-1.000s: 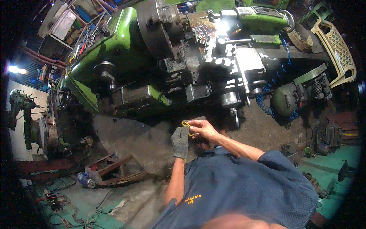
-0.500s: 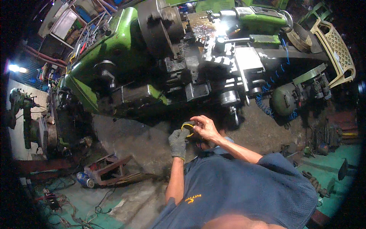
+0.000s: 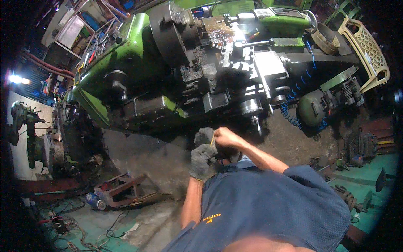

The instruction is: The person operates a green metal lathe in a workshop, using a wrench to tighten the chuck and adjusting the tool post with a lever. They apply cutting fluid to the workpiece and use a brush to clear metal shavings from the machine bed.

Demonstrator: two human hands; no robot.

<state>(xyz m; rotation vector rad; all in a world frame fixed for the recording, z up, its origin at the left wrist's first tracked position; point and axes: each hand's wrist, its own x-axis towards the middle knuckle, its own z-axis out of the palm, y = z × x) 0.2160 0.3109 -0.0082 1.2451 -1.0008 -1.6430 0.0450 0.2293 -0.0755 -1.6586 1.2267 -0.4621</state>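
Observation:
My left hand (image 3: 202,158) wears a grey knit work glove and is closed near the middle of my body. A second grey glove (image 3: 204,136) hangs just beyond it, its yellow-edged cuff between my two hands. My bare right hand (image 3: 227,137) has its fingers bent together at that cuff and grips it. The left fingers are closed against the near side of the same glove; part of their hold is hidden.
A large green lathe (image 3: 138,50) stretches across the far side, its metal handwheel (image 3: 252,107) closest to me. A beige plastic chair (image 3: 367,54) stands far right. At left on the floor are a reddish frame (image 3: 126,189) and a blue can (image 3: 95,200).
The loose glove's round yellow cuff opening faced me and now shows edge-on. Its grey body has come out beyond my left hand, and my right fingers have curled in.

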